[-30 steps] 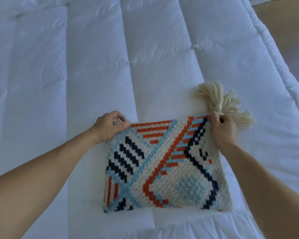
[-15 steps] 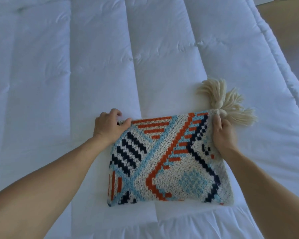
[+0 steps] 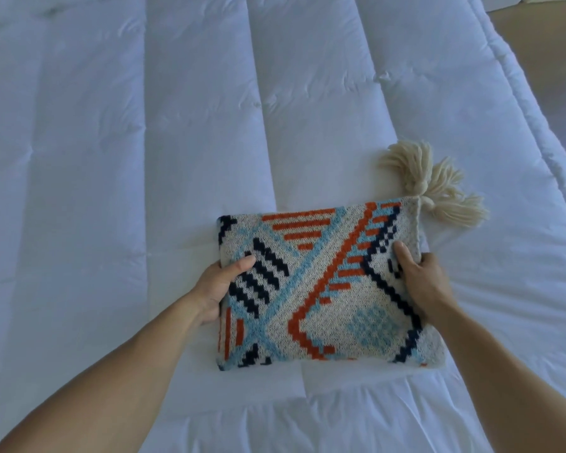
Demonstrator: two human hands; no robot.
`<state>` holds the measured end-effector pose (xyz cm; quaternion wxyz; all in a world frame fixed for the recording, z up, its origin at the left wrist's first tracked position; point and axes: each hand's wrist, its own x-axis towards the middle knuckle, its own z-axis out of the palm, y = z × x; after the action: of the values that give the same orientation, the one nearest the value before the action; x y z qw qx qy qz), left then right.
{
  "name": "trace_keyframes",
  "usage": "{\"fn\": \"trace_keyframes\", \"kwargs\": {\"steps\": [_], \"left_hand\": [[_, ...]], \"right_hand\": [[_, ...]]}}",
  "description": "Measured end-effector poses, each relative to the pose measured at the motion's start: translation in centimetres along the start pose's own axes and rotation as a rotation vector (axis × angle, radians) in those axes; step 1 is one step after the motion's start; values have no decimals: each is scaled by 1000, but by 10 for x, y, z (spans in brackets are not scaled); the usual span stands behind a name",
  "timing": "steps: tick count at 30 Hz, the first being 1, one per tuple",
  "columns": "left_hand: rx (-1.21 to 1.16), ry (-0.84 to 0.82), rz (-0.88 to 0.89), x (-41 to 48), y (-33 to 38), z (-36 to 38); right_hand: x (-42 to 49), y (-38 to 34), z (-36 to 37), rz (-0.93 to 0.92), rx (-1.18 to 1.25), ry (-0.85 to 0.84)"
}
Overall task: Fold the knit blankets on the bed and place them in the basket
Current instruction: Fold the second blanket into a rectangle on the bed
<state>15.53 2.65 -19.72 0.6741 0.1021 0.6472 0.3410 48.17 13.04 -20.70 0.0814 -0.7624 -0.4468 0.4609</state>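
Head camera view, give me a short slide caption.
Both hands, left and right, grip a folded knit blanket on the white bed.

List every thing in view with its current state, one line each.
knit blanket: folded into a compact rectangle, lying on the bed, gripped at both side edges.
tassels: splayed loose on the bed off the far right corner.
left hand: closed on the left edge, thumb on top.
right hand: closed on the right edge.
bed: covered by a white quilted comforter.
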Motion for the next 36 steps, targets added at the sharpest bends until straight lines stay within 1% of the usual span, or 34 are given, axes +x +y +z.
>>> {"fn": "trace_keyframes", "kwargs": {"steps": [3, 6, 8, 10, 12, 14, 17, 19, 21, 24, 26, 28, 30, 34, 36], "left_hand": [[-83, 12, -14, 0, 6, -11], [-107, -22, -36, -7, 4, -17], [-64, 62, -32, -8, -4, -15], [-53, 153, 22, -8, -14, -11], [-85, 183, 67, -9, -23, -9], [-93, 158, 77, -14, -31, -11], [26, 37, 1, -29, -44, -12], [59, -37, -55, -37, -54, -12], [67, -27, -61, -42, -59, -12], [105, 41, -3, -43, -58, -15], [100, 59, 43, -40, -51, -15], [60, 89, 89, -36, -43, -15], [11, 130, 98, -31, -37, -12], [-33, 166, 41, -25, -28, -2], [-51, 162, 6, -23, -22, -2]], "right_hand": [[-3, -12, -17, 64, 119, -96], [-4, -13, -24, 59, 144, -66], [-8, -7, -16, 42, 140, -58], [-10, 7, -7, 13, 155, -63], [-14, 14, -4, -6, 201, -83], [-22, 18, -8, -17, 233, -101], [-35, 37, -8, 34, 101, -101], [-39, 51, -4, 36, -79, -86], [-42, 53, -4, -5, -205, -62], [-43, 46, -7, -56, -253, -12], [-40, 45, -10, -82, -290, 19], [-35, 39, -13, -82, -223, 26], [-28, 26, -16, -63, -49, -23], [-13, 6, -18, -12, 133, -177], [-5, 3, -26, 40, 287, -272]]}}
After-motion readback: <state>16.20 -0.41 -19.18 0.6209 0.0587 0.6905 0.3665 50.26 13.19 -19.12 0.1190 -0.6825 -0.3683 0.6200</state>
